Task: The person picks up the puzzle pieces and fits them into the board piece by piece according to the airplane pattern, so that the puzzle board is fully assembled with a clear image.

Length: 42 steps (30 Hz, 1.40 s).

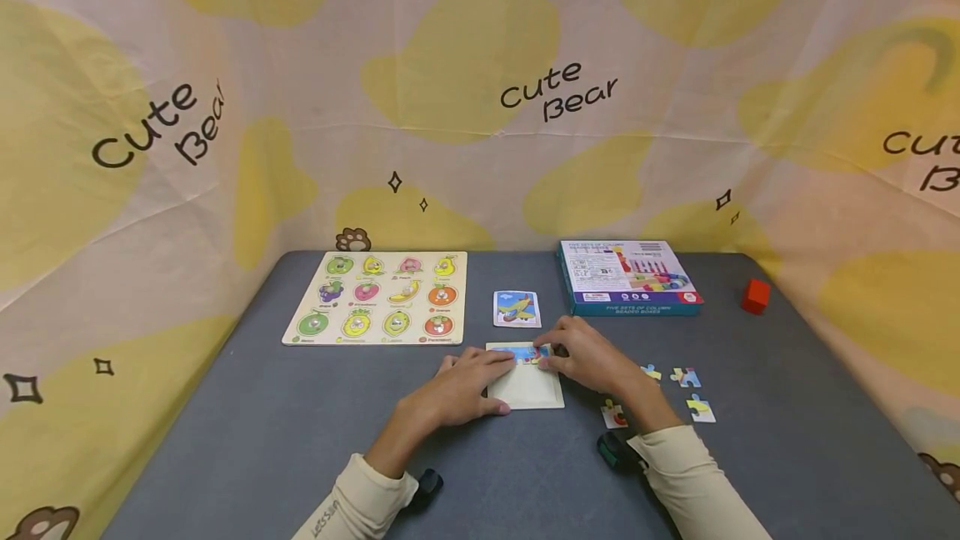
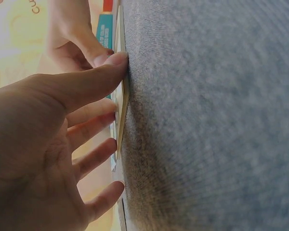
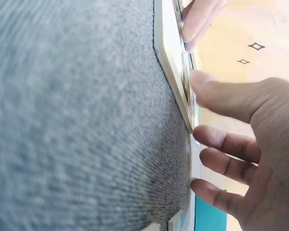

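Observation:
A small pale puzzle tray [image 1: 531,390] lies flat on the table, with a blue strip of joined jigsaw pieces [image 1: 517,352] along its far edge. My left hand [image 1: 467,386] rests over the tray's left side, fingertips on the strip and thumb at the near edge. In the left wrist view its fingers [image 2: 94,156] are spread and only gently bent. At the far right corner my right hand [image 1: 592,357] holds a jigsaw piece [image 1: 542,351] between thumb and forefinger, against the tray. The fingers hide part of that piece.
Several loose jigsaw pieces [image 1: 686,377] lie right of the tray, partly behind the right forearm. Beyond the tray is an airplane picture card [image 1: 517,308]. A fruit board [image 1: 375,298] lies far left; a boxed set [image 1: 630,277] and red block [image 1: 756,296] stand far right.

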Tool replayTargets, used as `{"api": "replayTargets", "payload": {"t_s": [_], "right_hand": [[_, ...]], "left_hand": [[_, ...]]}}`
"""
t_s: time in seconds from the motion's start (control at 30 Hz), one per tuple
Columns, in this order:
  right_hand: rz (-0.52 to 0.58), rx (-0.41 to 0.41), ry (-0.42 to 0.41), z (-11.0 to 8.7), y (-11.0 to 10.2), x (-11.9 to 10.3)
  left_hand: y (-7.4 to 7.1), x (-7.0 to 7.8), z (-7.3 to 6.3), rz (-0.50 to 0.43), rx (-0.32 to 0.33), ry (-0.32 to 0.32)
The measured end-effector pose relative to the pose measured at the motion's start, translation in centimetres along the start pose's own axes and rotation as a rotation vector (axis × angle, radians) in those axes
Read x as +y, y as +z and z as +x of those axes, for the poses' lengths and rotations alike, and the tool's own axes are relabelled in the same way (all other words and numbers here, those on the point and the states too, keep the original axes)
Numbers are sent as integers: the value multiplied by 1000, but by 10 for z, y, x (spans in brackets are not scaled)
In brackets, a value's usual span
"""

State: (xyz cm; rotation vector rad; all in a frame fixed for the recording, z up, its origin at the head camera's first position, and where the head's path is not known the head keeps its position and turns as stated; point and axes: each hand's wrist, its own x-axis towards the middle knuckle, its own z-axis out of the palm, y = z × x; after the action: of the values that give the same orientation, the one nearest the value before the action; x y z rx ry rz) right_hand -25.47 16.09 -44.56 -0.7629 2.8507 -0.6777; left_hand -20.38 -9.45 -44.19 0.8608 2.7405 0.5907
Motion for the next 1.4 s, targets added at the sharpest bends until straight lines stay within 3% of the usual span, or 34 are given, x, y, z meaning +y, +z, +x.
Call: {"api": "replayTargets", "payload": {"t_s": [0.63,0.87,1.4], "right_hand": [[-16,-2,9,2,2,-2],[-41,6,-32,2,3,-3],[-57,-1,6,2,4,-6]], "left_hand": [[-1,3,-2,0,-21,-5],[-2,4,-2,11,-19,-4],[-2,3,-3,2,-14,-7]]}}
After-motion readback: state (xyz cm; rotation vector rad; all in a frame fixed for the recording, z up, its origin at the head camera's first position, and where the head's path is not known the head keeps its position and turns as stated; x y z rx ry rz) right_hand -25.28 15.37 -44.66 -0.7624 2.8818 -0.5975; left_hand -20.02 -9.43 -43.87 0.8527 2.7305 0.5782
